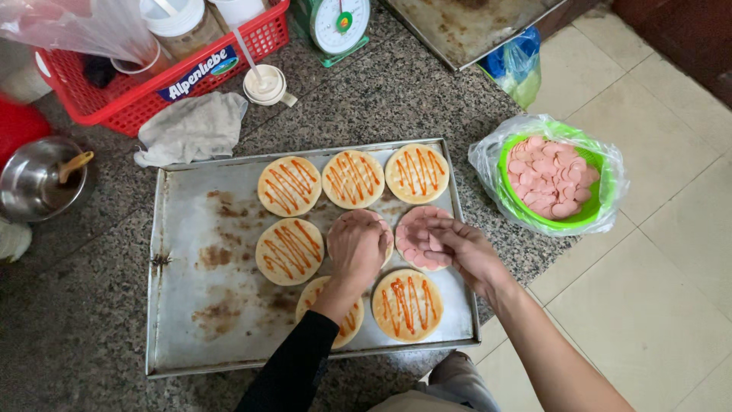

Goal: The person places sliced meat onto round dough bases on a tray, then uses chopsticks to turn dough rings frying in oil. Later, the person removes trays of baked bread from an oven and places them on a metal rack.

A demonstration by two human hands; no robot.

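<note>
I saw the round bread with pink sausage slices (pixel 418 238) under my right hand (pixel 467 252), whose fingers pinched together on a slice. My left hand (pixel 357 248) lay flat, fingers together, covering the next bread. Both sat on the metal tray (pixel 191 305). A green basket (pixel 554 183) stood nearby.

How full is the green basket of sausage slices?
Roughly full: pink sausage slices pile close to the rim of the green basket, which sits in a clear plastic bag. Depth underneath cannot be seen.

Head camera, looking steeply down (close range) onto baking tray (pixel 183 305).
</note>
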